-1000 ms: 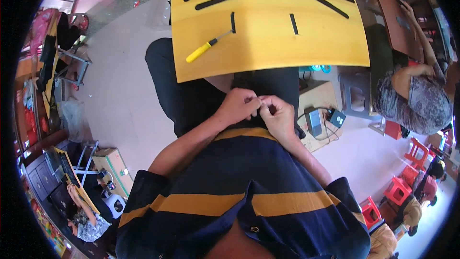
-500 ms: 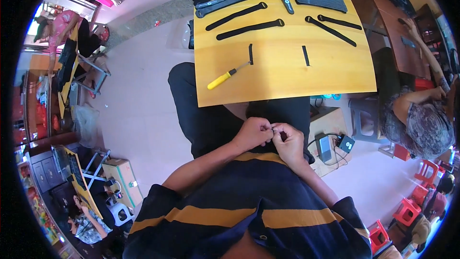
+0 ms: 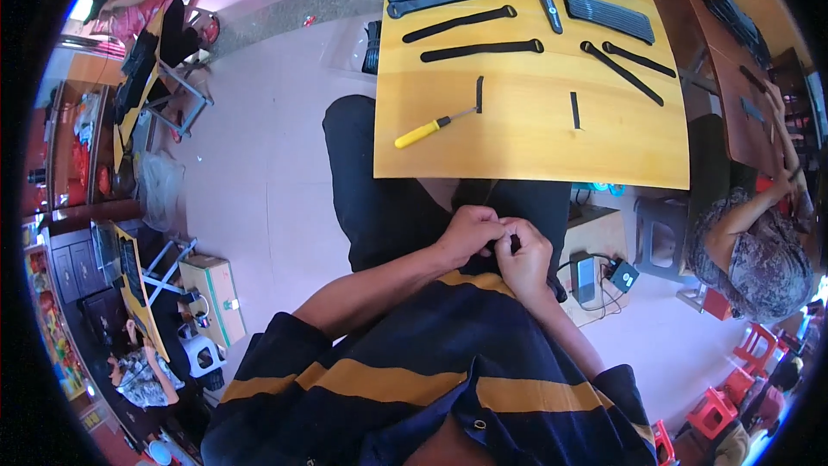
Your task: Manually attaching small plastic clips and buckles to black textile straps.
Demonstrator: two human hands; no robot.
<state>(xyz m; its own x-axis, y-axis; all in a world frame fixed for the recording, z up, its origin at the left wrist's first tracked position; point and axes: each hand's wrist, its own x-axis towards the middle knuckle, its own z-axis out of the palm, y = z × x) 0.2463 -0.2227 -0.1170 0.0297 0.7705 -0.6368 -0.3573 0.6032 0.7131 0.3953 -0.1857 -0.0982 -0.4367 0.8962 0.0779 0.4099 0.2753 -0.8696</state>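
Note:
My left hand [image 3: 473, 233] and my right hand [image 3: 523, 252] meet above my lap, short of the table's near edge. Both are closed, thumbs and forefingers pinched together and touching. Whatever sits between the fingertips is too small and hidden to name. Beyond them, on the yellow table [image 3: 517, 155], lies a yellow-handled screwdriver [image 3: 418, 133], its tip at a short black strip [image 3: 479, 95]. A second short black strip [image 3: 575, 110] lies to its right. Farther back are black straps with looped ends, among them one long strap [image 3: 483, 51] and a slanting one [image 3: 623, 73].
Bundles of dark straps [image 3: 608, 16] lie along the table's far side. Right of my legs, a box [image 3: 595, 233] bears a small device and cables. A co-worker [image 3: 750, 250] sits at a brown table [image 3: 733, 112] on the right. Other people work at tables on the left.
The view has shifted, so the table appears farther right. My hands stay pinched together over my lap, with the fingers slightly rearranged. The screwdriver and straps keep their places on the table.

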